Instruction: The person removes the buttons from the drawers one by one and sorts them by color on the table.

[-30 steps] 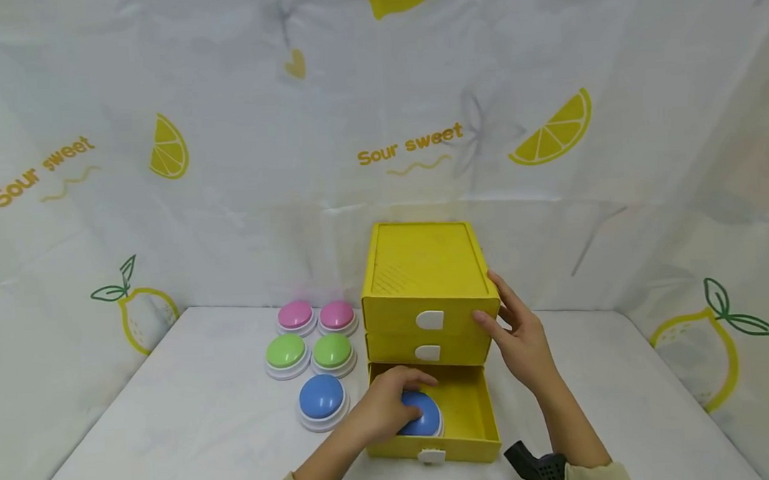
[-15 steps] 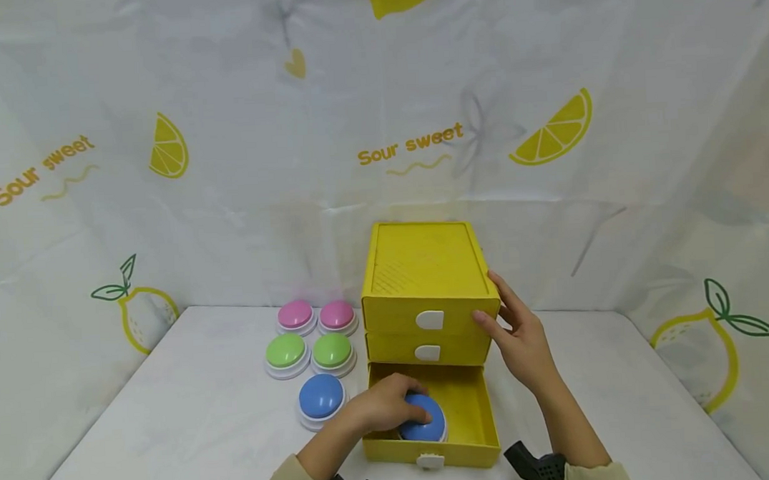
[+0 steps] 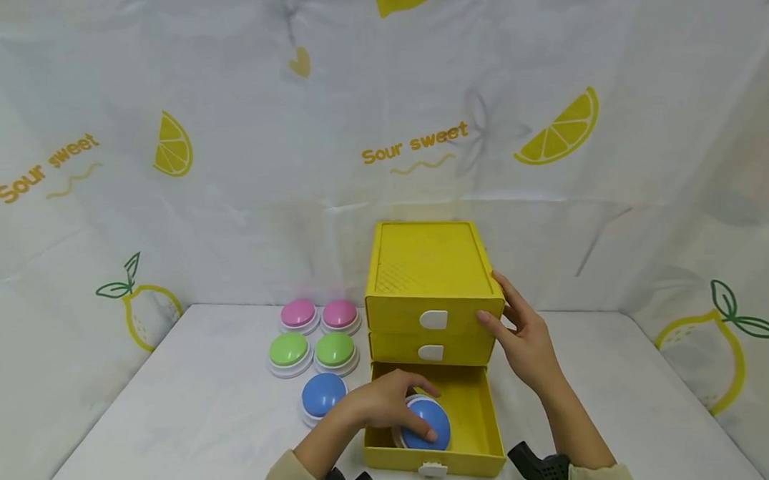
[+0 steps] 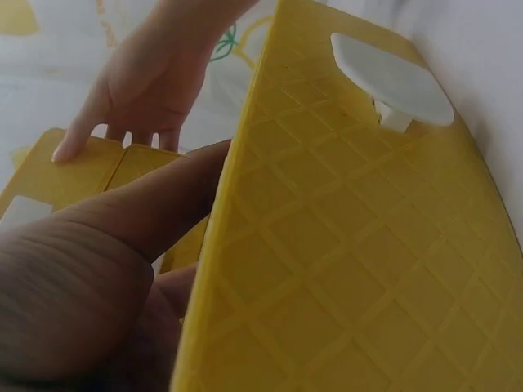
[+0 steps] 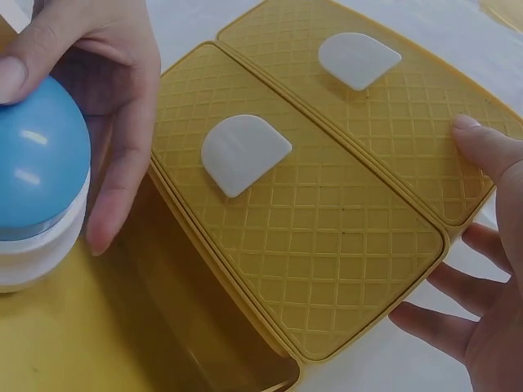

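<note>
A yellow drawer unit with white tab handles stands on the white table, its bottom drawer pulled out. In that drawer my left hand holds a blue push button with a white base, tilted. The right wrist view shows the thumb over its blue dome, fingers behind. From the left wrist the drawer front hides the button. My right hand grips the unit's upper right corner, thumb on the top drawer's face and fingers along the side.
Left of the unit sit another blue push button, two green ones and two pink ones. A white curtain with lemon prints hangs behind the table.
The left hand has tipped the blue button up inside the drawer and shifted it slightly right and toward me. The drawer has come out a little further. The right hand keeps its place.
</note>
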Demonstrator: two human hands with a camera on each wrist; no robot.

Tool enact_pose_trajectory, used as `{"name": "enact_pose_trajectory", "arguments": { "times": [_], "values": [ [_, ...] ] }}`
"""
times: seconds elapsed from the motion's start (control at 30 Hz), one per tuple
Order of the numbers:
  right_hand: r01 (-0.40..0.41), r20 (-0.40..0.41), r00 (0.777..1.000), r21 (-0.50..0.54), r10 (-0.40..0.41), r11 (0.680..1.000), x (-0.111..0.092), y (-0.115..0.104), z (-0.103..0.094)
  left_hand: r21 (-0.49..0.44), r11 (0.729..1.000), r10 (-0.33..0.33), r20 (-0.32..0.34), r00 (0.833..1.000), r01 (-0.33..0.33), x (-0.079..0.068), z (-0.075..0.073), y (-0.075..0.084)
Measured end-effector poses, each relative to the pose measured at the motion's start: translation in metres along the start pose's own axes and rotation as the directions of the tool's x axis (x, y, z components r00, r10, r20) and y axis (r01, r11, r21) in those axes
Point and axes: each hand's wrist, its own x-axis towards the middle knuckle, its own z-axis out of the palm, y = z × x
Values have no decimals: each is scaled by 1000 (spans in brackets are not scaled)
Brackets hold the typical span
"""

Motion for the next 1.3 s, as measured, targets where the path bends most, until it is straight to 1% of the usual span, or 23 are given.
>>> {"name": "enact_pose_trajectory", "arguments": {
  "times": [0.07, 0.13, 0.17, 0.23, 0.3, 0.37, 0.43, 0.53, 0.57, 0.63, 0.7, 0.77, 0.8, 0.93, 1.03, 1.13, 1.17, 1.3],
  "values": [
    [-4, -1, 1000, -3, 4, 1000, 0, 0, 0, -7, 1000, 3, 3, 1000, -3, -1, 1, 0],
    [-7, 0, 1000, -3, 7, 1000, 0, 0, 1, -14, 1000, 5, -14, 1000, -6, -2, 1, 1],
    [-6, 0, 1000, -2, 6, 1000, 0, 0, 1, -17, 1000, 8, -33, 999, -9, -3, 1, 1],
    [-3, 0, 1000, 1, 3, 1000, 0, 0, 1, -21, 1000, 17, -97, 995, -19, -7, 0, 1],
    [5, 0, 1000, 4, -5, 1000, 0, 0, 1, -39, 999, 25, -175, 984, -32, -13, -2, 1],
    [15, 3, 1000, 6, -15, 1000, 0, 0, 1, -66, 996, 37, -253, 967, -55, -21, -6, 1],
    [22, 3, 1000, 3, -22, 1000, 0, 0, 1, -124, 989, 36, -311, 950, -78, -32, -13, 0],
    [22, -3, 1000, -13, -22, 1000, 0, -1, 0, -197, 975, 25, -366, 930, -104, -50, -26, -1],
    [21, -5, 1000, -17, -21, 1000, 0, -1, 0, -224, 968, 18, -376, 926, -110, -56, -31, -2],
    [21, -10, 1000, -23, -21, 1000, -1, -2, -1, -264, 959, -6, -395, 919, -107, -68, -40, -6],
    [22, -10, 1000, -27, -22, 999, -1, -2, -2, -278, 956, -32, -425, 904, -97, -79, -47, -11],
    [23, -9, 1000, -28, -23, 999, -1, -2, -2, -297, 951, -63, -462, 885, -88, -89, -53, -18],
    [22, -9, 1000, -29, -23, 999, -1, -2, -3, -303, 950, -81, -486, 870, -81, -94, -55, -22],
    [21, -10, 1000, -26, -21, 999, -1, -2, -2, -320, 945, -138, -578, 804, -68, -112, -63, -40],
    [22, -7, 1000, -22, -22, 1000, 0, -2, -2, -336, 940, -179, -631, 755, -58, -122, -67, -55],
    [20, -5, 1000, -21, -20, 1000, 0, -2, -1, -341, 940, -225, -664, 713, -21, -129, -70, -72],
    [19, -6, 1000, -20, -19, 1000, 0, -2, 0, -343, 940, -242, -670, 702, -3, -130, -71, -77],
    [15, -5, 1000, -17, -15, 1000, 0, -1, 1, -354, 933, -310, -696, 648, 65, -131, -72, -99]
  ]
}}
